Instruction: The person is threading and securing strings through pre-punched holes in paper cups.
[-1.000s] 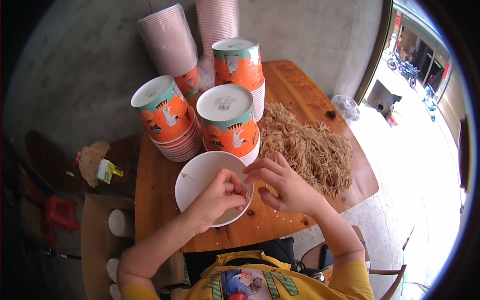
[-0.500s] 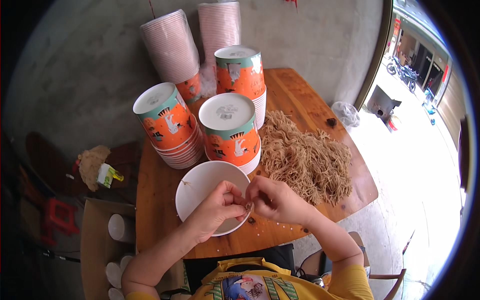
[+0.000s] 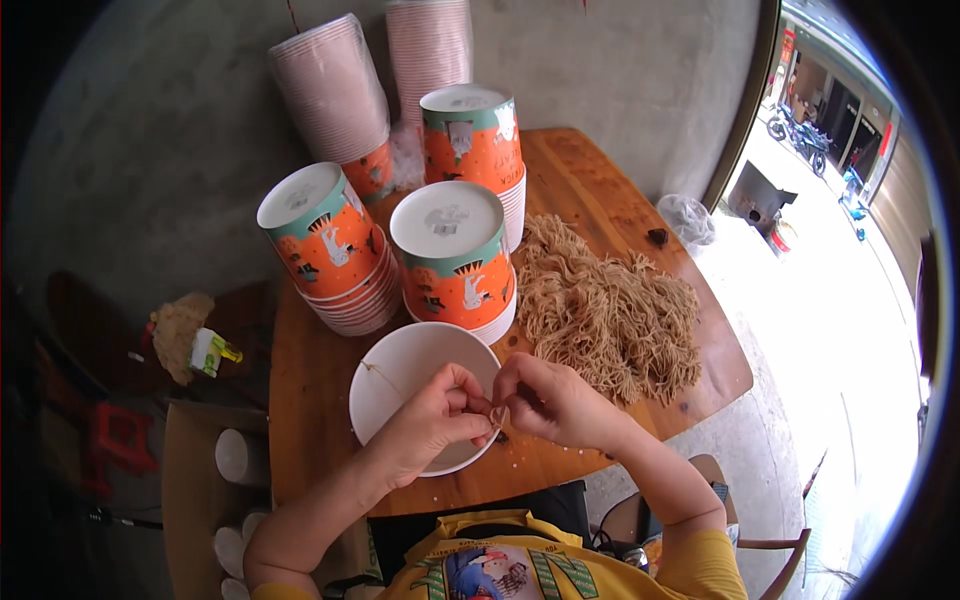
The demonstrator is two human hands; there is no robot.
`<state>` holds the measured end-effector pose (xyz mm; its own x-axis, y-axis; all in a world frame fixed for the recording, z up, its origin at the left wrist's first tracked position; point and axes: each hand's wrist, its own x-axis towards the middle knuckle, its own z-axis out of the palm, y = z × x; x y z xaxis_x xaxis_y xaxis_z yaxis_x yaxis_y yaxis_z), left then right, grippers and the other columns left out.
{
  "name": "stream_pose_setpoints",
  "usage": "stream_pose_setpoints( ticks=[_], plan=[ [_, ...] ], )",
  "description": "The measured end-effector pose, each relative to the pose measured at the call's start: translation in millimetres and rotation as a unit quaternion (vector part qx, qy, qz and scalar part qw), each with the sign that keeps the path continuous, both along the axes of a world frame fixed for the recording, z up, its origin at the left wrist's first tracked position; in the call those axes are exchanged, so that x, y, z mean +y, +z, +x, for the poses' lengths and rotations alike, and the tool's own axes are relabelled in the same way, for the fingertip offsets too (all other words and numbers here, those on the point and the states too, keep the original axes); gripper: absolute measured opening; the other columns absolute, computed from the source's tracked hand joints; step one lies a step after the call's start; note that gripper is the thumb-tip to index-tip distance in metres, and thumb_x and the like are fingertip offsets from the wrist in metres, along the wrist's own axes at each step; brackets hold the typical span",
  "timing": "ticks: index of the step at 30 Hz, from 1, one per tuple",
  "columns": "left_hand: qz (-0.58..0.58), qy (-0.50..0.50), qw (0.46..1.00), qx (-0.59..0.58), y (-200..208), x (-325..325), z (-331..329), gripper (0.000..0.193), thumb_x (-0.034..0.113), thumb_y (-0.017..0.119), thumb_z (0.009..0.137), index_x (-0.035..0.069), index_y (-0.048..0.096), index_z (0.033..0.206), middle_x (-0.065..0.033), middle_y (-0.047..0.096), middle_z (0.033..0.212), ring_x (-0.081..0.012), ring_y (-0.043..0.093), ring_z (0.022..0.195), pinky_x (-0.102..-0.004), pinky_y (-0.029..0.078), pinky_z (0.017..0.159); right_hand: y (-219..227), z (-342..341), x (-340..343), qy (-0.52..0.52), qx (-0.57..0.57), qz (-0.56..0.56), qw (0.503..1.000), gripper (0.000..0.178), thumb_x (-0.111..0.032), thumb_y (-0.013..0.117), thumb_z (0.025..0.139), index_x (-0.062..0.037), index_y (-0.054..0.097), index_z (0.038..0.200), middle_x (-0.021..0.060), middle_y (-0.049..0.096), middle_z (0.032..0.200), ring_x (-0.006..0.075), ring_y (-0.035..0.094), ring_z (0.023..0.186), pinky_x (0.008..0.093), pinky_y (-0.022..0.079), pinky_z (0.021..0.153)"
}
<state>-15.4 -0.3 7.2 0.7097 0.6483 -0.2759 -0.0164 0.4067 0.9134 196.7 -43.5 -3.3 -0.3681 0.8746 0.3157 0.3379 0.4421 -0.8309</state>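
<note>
A small pinch of brown noodle strands [image 3: 497, 415], caught between the fingertips of both hands, over the right rim of the white bowl [image 3: 400, 375]. Left hand [image 3: 432, 420] curled narrow, thumb and forefinger pressed on the strands; right hand [image 3: 552, 400] likewise closed on the same bit from the other side. Compared with a second ago: hands drawn closer together and nearer the table's front edge, the right one pulled off the noodle heap, fingertips now meeting. Judged from that: a portion already separated from the pile and being pinched or folded into shape above the bowl, not yet dropped in. Bowl almost bare inside, only one thin strand visible on its left wall.

Just to the right, a loose heap of brown noodles [image 3: 610, 310] spread directly on the round wooden table [image 3: 300, 390]. Behind the bowl, three stacks of orange-and-teal paper cups turned upside down [image 3: 455, 265], and further back two tall stacks of pale pink cups [image 3: 335, 90] against a grey concrete wall [image 3: 620, 70]. A crumpled clear plastic bag [image 3: 688, 215] at the table's far right edge. Left of the table, in shadow, a small green-and-white carton [image 3: 208, 350] and a red stool [image 3: 115, 440]. At right, an open doorway onto a sunlit pavement [image 3: 850, 330]. Yellow shirt [image 3: 700, 570] at the bottom edge.
</note>
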Motion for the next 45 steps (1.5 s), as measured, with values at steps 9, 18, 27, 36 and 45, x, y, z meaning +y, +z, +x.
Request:
stream_pose_setpoints(
  ticks=[9, 18, 27, 36, 45],
  plan=[
    [0.09, 0.027, 0.995, 0.034, 4, -10, -3, 0.028, -0.002, 0.063, 0.087, 0.003, 0.041, 0.104, -0.009, 0.061, 0.096, -0.0126, 0.061, 0.088, -0.027, 0.051, 0.079, 4, -7, -4, -0.007, -0.017, 0.097, 0.995, 0.014, 0.0, 0.064, 0.083, -0.0022, 0.056, 0.093, 0.0081, 0.057, 0.095, 0.0215, 0.061, 0.088, 0.0312, 0.052, 0.065],
    [0.14, 0.012, 0.989, 0.045, 1, -12, -3, 0.025, -0.003, 0.061, 0.088, 0.003, 0.042, 0.103, -0.0059, 0.057, 0.096, -0.0115, 0.06, 0.09, -0.0253, 0.051, 0.08, 0, -13, -12, -0.028, 0.015, -0.013, 0.999, 0.014, -0.001, 0.06, 0.085, -0.0022, 0.049, 0.093, 0.0065, 0.054, 0.079, 0.0196, 0.06, 0.073, 0.0307, 0.049, 0.061],
    [0.125, 0.012, 0.991, 0.041, -1, -14, -2, 0.024, -0.004, 0.061, 0.089, 0.002, 0.042, 0.102, -0.0064, 0.058, 0.097, -0.012, 0.06, 0.09, -0.0261, 0.051, 0.081, 3, 10, -16, 0.162, 0.351, -0.407, 0.827, 0.019, -0.028, 0.051, 0.101, -0.01, 0.05, 0.108, -0.0028, 0.049, 0.073, 0.0019, 0.038, 0.06, 0.0185, 0.028, 0.05],
    [0.338, 0.048, 0.935, 0.097, -4, -23, 1, 0.021, -0.003, 0.059, 0.09, 0.002, 0.044, 0.105, -0.0076, 0.059, 0.096, -0.0158, 0.063, 0.088, -0.0291, 0.053, 0.078, -8, -20, -30, -0.161, -0.037, 0.1, 0.981, 0.022, -0.017, 0.076, 0.08, -0.0055, 0.062, 0.092, 0.0066, 0.055, 0.077, 0.0249, 0.055, 0.072, 0.0364, 0.048, 0.063],
    [0.425, 0.051, 0.898, 0.101, -4, -29, 3, 0.028, -0.007, 0.06, 0.086, 0.001, 0.048, 0.11, -0.012, 0.052, 0.105, -0.0199, 0.064, 0.085, -0.0304, 0.055, 0.076, -2, -29, -39, -0.2, -0.062, 0.106, 0.972, 0.015, -0.008, 0.073, 0.077, -0.0058, 0.06, 0.083, 0.0057, 0.054, 0.073, 0.0247, 0.055, 0.07, 0.0371, 0.047, 0.062]
  ],
)
